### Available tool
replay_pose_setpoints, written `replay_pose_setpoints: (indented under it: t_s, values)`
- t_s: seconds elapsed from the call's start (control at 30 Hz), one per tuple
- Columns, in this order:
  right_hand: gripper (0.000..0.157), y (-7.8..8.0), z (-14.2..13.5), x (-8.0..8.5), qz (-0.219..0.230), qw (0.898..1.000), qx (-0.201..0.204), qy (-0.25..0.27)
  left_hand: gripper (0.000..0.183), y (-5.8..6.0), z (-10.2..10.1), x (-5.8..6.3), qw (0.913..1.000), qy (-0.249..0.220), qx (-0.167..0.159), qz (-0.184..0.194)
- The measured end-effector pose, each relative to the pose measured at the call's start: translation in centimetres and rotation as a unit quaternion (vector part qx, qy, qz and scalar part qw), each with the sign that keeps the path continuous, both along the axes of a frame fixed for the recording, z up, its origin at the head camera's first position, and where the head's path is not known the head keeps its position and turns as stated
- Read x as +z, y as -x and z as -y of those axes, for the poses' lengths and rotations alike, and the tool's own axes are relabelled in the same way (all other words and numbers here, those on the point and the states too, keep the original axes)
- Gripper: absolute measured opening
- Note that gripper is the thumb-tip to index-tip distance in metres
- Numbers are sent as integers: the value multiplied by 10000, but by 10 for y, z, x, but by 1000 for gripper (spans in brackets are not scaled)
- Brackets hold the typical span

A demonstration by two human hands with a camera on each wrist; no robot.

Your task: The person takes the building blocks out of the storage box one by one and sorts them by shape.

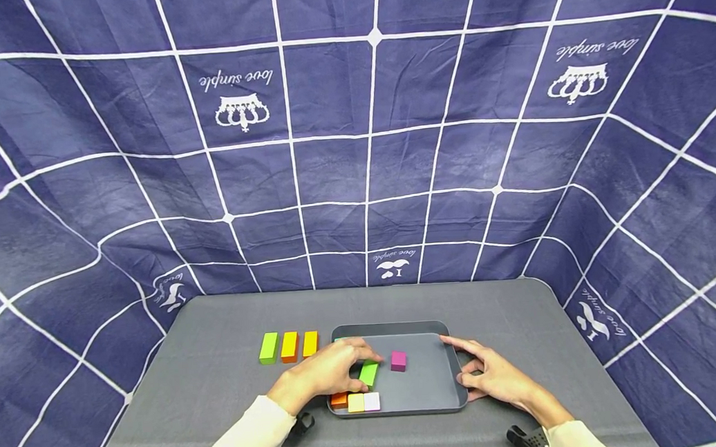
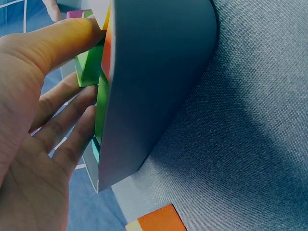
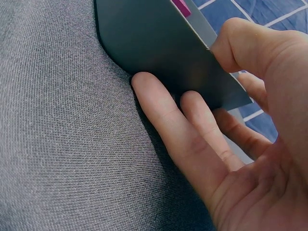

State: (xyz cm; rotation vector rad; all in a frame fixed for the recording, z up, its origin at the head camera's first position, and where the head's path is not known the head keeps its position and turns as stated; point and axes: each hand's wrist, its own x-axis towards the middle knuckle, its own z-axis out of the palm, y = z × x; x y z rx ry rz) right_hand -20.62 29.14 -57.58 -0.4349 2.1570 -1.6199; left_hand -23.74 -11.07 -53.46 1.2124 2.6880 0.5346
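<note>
A dark grey tray (image 1: 426,392) lies on the table. Over its left part, my left hand (image 1: 327,371) pinches a green block (image 1: 368,373) between thumb and fingers; the left wrist view shows the same green block (image 2: 89,67) beside the thumb tip. My right hand (image 1: 493,377) holds the tray's right side, thumb at the rim and other fingers against the outer wall (image 3: 159,48). A purple cube (image 1: 399,360) sits mid-tray. Along the front left stand an orange block (image 1: 339,401), a yellow block (image 1: 356,404) and a whitish block (image 1: 372,402). My left hand partly hides the tray's left side.
Left of the tray, a lime block (image 1: 269,348), an orange block with a yellow top (image 1: 289,347) and a yellow block (image 1: 310,344) stand in a row on the grey table (image 1: 207,386). A blue checked cloth (image 1: 329,170) encloses the table's back and sides.
</note>
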Motion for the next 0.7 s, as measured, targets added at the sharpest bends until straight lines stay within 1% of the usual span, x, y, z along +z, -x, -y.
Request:
replay_pose_setpoints:
  t_s: [0.37,0.6,0.7]
  values:
    - [86,0,1,-1,-36,10000,-19,-38,53,-1,1,0,9999,-71,-36,-91]
    - [86,0,0,-3,-40,10000,-19,13,54,-3,4,5,9998,-98,93,-177]
    - [86,0,0,-3,-4,10000,-17,77,54,-4,6,7,9994,-197,128,-241]
